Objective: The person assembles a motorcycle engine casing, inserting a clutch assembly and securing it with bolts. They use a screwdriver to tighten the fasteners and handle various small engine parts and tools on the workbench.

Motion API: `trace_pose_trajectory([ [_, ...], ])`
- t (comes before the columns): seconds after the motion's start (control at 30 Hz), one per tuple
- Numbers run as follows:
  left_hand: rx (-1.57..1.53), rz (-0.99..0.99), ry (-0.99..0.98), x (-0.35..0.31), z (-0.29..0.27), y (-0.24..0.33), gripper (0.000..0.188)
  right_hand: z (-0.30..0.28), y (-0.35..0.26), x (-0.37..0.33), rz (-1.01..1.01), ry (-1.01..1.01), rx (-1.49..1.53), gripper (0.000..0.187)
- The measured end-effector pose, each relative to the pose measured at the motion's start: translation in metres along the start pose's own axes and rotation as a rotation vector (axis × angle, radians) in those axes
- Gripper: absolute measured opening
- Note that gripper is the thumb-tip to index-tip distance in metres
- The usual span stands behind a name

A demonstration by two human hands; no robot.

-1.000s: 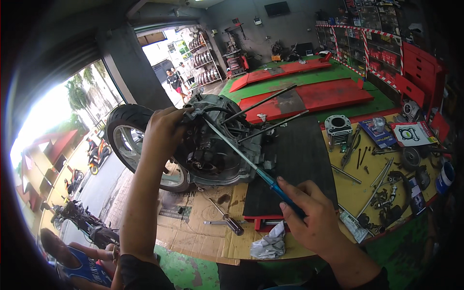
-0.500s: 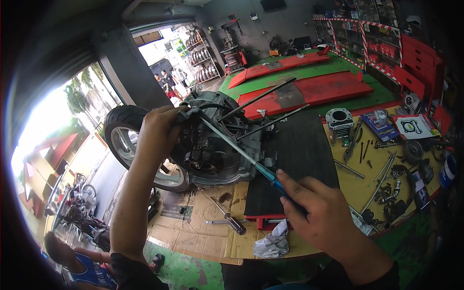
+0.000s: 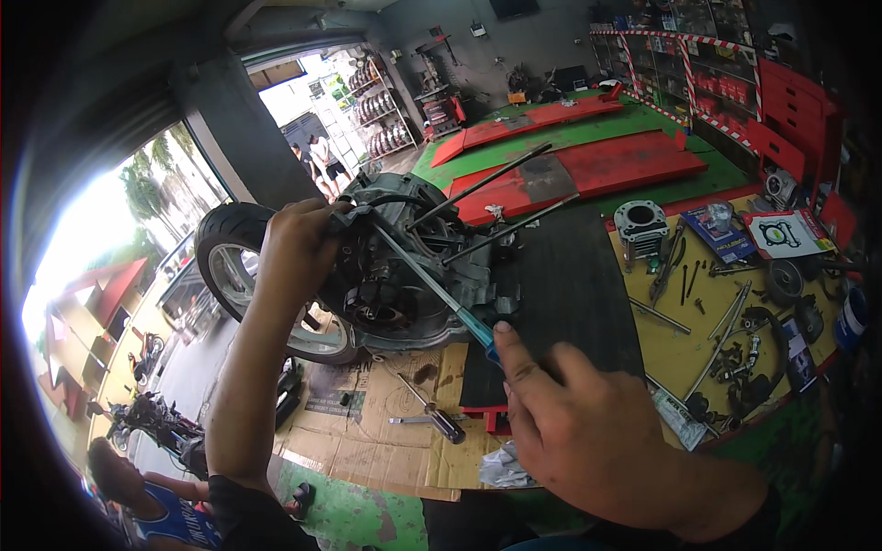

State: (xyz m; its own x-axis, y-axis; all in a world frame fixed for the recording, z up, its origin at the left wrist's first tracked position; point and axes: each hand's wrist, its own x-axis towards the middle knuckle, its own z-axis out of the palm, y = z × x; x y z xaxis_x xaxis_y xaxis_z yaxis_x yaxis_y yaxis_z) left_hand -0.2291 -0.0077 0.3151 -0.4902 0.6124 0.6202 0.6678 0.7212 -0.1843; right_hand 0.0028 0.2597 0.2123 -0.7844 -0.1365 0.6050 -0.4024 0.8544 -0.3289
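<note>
A motorcycle engine [image 3: 413,285] with its rear wheel [image 3: 216,262] still attached rests on the bench ahead of me. My right hand [image 3: 588,413] is closed round the blue handle of a long screwdriver [image 3: 427,275], its index finger stretched along the handle. The shaft slants up and left across the engine, and its tip meets a grey metal part [image 3: 349,219] at the top. My left hand [image 3: 299,243] is closed on that part, its fingertips partly hidden behind it. Two long studs [image 3: 496,179] stick out of the engine toward the right.
Cardboard [image 3: 358,432] under the engine carries another screwdriver [image 3: 441,422]; a grey rag [image 3: 505,466] lies beside it. Right of the black mat [image 3: 579,303] are a cylinder block [image 3: 640,230], pliers [image 3: 668,266], bolts and loose parts. A person [image 3: 175,514] is at lower left.
My right hand and the screwdriver have shifted slightly left, the hand now covering more of the handle and rag. My left hand keeps its hold. People in the doorway have moved.
</note>
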Motion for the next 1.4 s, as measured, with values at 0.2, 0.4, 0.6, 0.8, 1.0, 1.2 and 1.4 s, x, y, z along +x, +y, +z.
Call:
trace_pose_trajectory([
  [0.2, -0.021, -0.056, 0.024, -0.004, 0.001, 0.001, 0.035, 0.007, -0.012, -0.002, -0.003, 0.006, -0.050, 0.055],
  [0.4, -0.040, -0.031, 0.054, 0.002, 0.005, -0.004, 0.034, -0.016, -0.031, 0.009, 0.090, -0.092, -0.019, 0.055],
  [0.6, -0.033, -0.012, 0.056, -0.002, 0.007, -0.004, 0.026, -0.028, -0.040, 0.020, 0.047, -0.134, -0.134, 0.053],
  [0.8, -0.002, 0.030, 0.092, -0.001, 0.008, -0.007, 0.020, -0.043, -0.057, 0.031, 0.036, -0.154, -0.235, 0.050],
  [1.0, -0.002, 0.018, 0.069, 0.004, 0.004, -0.002, 0.023, -0.045, -0.023, 0.037, 0.130, -0.108, 0.108, 0.048],
  [1.2, 0.078, 0.029, 0.011, 0.005, -0.002, 0.004, 0.025, -0.005, -0.066, 0.004, 0.070, -0.038, -0.262, 0.047],
  [1.4, 0.089, 0.015, -0.061, 0.012, -0.007, 0.000, 0.023, -0.007, -0.042, -0.010, 0.115, 0.085, -0.046, 0.049],
])
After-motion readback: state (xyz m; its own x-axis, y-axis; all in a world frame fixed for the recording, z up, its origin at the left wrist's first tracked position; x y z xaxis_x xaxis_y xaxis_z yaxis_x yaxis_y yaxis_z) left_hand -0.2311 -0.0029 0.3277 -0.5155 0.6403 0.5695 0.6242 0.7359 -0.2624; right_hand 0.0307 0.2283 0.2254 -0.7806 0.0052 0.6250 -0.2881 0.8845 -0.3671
